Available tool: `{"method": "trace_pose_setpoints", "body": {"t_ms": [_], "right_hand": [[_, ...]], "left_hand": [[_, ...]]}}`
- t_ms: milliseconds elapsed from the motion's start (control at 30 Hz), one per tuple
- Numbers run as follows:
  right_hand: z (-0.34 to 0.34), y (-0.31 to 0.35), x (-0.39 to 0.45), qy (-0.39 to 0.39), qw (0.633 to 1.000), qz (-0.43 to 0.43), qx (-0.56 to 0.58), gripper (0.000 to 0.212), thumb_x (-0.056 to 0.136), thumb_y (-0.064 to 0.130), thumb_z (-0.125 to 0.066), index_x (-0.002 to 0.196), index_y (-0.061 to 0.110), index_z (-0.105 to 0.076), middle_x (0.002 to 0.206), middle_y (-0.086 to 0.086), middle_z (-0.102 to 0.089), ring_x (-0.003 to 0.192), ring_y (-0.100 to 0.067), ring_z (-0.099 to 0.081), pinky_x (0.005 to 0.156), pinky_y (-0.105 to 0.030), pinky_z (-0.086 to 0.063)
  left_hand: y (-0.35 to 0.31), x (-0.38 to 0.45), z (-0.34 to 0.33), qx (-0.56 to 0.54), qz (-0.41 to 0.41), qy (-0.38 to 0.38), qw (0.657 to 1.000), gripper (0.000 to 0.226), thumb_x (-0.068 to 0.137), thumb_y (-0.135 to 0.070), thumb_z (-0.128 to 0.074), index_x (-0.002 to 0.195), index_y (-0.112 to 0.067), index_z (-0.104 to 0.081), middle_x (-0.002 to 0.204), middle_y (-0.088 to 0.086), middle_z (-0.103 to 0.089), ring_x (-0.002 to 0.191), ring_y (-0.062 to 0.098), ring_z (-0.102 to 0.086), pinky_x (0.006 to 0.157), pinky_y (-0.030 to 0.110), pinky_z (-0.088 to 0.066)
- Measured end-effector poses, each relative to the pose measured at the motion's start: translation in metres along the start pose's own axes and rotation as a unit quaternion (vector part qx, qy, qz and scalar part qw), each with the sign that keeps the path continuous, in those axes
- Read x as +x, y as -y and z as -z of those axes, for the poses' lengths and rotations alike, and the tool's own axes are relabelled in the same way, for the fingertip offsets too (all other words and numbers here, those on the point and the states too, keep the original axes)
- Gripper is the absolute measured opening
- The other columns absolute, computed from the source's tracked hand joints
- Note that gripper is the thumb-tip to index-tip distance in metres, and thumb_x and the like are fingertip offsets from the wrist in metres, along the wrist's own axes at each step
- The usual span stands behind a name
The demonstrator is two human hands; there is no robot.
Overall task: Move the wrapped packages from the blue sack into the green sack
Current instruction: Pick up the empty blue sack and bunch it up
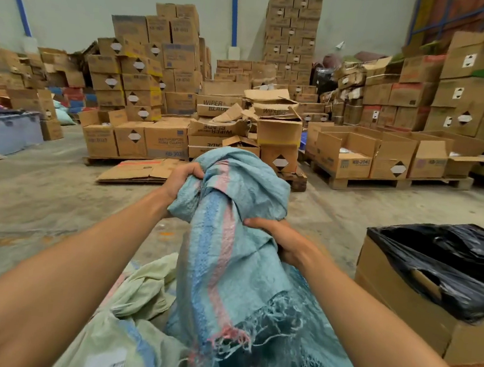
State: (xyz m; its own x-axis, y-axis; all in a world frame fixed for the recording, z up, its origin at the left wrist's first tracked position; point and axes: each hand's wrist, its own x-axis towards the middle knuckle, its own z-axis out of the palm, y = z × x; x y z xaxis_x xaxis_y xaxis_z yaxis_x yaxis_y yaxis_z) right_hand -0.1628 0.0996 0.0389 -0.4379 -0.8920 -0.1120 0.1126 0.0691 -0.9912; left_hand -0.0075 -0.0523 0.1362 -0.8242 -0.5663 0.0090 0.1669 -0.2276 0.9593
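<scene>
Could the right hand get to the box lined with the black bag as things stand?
Probably yes, once freed: the right hand grips the blue sack, and bare floor lies between it and the box on its right.

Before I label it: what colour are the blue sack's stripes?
Darker blue and pink stripes on the blue sack; head view.

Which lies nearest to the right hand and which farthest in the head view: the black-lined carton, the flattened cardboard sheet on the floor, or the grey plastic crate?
From the right hand, which grips the blue sack:
1. Black-lined carton, just to its right.
2. Flattened cardboard sheet, ahead and to the left on the floor.
3. Grey plastic crate, far left by the stacked boxes.
</scene>
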Motion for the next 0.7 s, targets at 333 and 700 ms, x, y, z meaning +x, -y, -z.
{"method": "trace_pose_setpoints", "body": {"t_ms": [333,700], "right_hand": [[-0.010,0.022,0.006,-0.180,0.973,0.120,0.076,0.040,0.076,0.009,-0.079,0.113,0.011,-0.065,0.104,-0.009,-0.074,0.089,-0.025,-0.073,0.077,-0.041,-0.061],[-0.047,0.044,0.021,-0.224,0.914,-0.125,0.315,0.033,0.085,0.031,-0.069,0.108,0.007,-0.070,0.089,-0.016,-0.072,0.072,-0.029,-0.069,0.066,-0.043,-0.057]], "left_hand": [[-0.005,0.006,0.010,0.211,-0.003,-0.213,0.954,0.063,0.069,-0.051,-0.073,0.117,-0.013,-0.057,0.112,0.005,-0.065,0.096,0.023,-0.063,0.087,0.042,-0.052],[0.080,-0.032,-0.009,-0.145,0.193,-0.039,0.970,0.088,0.063,-0.066,-0.077,0.127,-0.008,-0.061,0.127,0.022,-0.063,0.114,0.038,-0.060,0.090,0.062,-0.047]]}}
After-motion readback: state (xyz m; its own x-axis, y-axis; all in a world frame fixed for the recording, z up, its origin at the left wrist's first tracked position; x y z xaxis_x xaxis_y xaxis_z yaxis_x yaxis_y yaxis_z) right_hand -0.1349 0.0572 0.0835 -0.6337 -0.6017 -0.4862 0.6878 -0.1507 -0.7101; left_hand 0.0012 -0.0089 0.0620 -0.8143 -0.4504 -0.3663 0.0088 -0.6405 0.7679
